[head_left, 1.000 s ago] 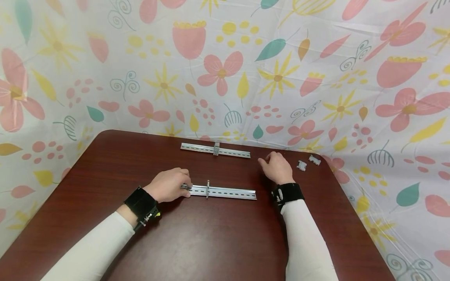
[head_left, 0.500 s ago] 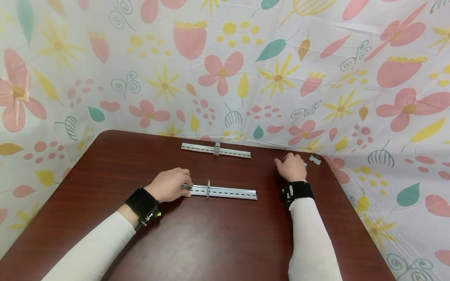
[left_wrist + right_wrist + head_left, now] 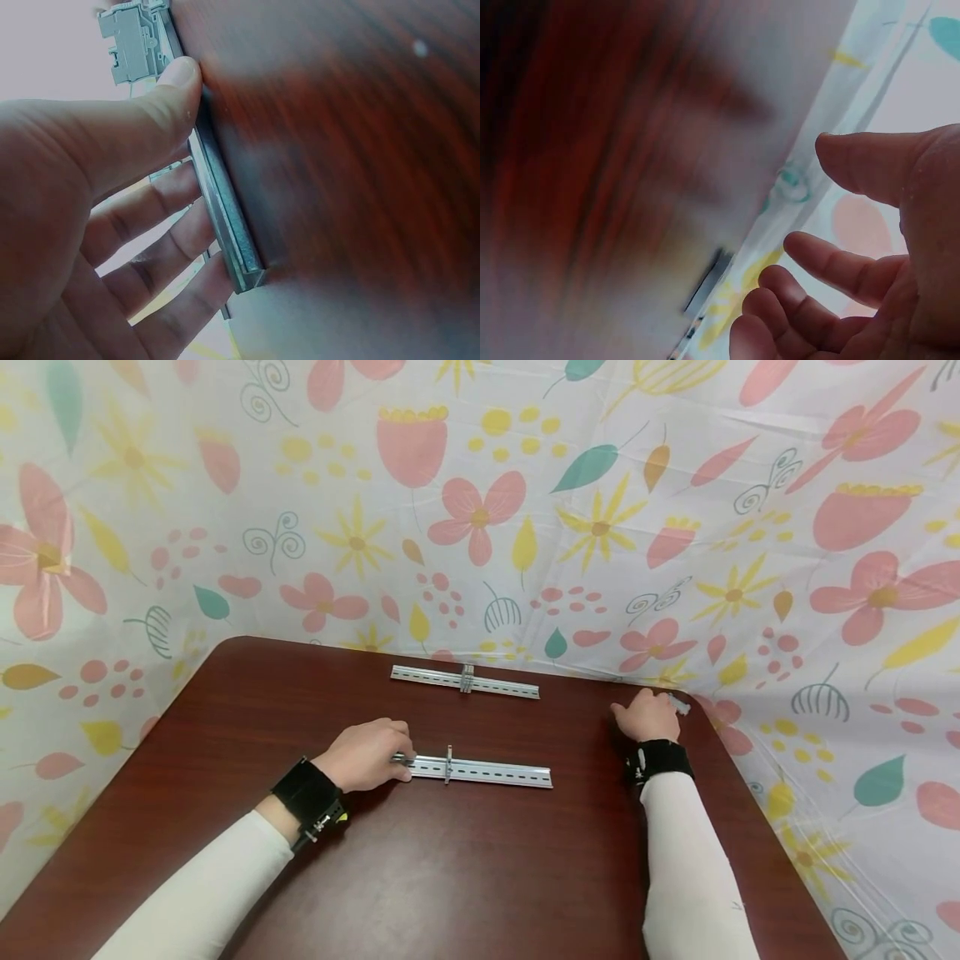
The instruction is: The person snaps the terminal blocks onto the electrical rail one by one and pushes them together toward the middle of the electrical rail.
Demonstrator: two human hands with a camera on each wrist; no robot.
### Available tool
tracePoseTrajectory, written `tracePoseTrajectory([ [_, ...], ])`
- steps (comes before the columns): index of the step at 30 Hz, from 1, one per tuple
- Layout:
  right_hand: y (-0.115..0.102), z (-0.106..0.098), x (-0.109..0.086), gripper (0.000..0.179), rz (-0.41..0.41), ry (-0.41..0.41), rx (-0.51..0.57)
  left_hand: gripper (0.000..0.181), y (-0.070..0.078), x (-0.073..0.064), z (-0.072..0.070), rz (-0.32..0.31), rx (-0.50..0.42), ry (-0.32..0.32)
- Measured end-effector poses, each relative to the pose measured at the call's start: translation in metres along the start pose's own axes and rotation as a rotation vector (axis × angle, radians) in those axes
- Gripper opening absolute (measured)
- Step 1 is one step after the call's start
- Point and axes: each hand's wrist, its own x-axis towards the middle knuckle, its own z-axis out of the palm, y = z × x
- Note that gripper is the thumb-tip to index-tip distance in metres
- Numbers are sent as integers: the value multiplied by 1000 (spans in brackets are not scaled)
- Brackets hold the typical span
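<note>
My left hand (image 3: 369, 755) grips the left end of the near metal DIN rail (image 3: 502, 773), with its thumb on one side and its fingers on the other in the left wrist view. A thin grey terminal block (image 3: 133, 46) stands upright on that rail, past the thumb. My right hand (image 3: 649, 717) is over the back right of the table, its thumb and fingers apart with nothing between them in the right wrist view. Just beyond it lies a loose grey terminal block (image 3: 679, 703), partly hidden by the hand. A second loose block is hidden from the head view.
A second DIN rail (image 3: 420, 675) lies farther back, carrying several grey terminal blocks (image 3: 467, 678) near its middle. The dark red wooden table (image 3: 420, 868) ends at a flower-patterned cloth (image 3: 480, 585) behind it.
My right hand has moved right, across to the loose terminal blocks, covering one of them and part of the other. The left hand still holds the near rail in place.
</note>
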Motion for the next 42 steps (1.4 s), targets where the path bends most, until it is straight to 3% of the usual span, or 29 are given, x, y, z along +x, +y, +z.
tracePoseTrajectory([
  [7,16,-7,14,90,84,-51,-60,16,-1,-1,0,4,1,1],
  [13,23,-11,22,96,156,-92,-39,16,-4,-3,1,6,5,10],
  [20,41,-18,27,99,161,-175,-55,16,-2,-2,2,10,-16,7],
  [26,53,-25,33,87,130,-227,-85,14,-1,-1,1,17,-26,9],
  [31,53,-28,31,77,128,-216,-69,13,-1,0,1,23,-18,9],
  [42,23,-46,-2,33,118,-174,-3,15,-2,1,0,17,-11,6],
])
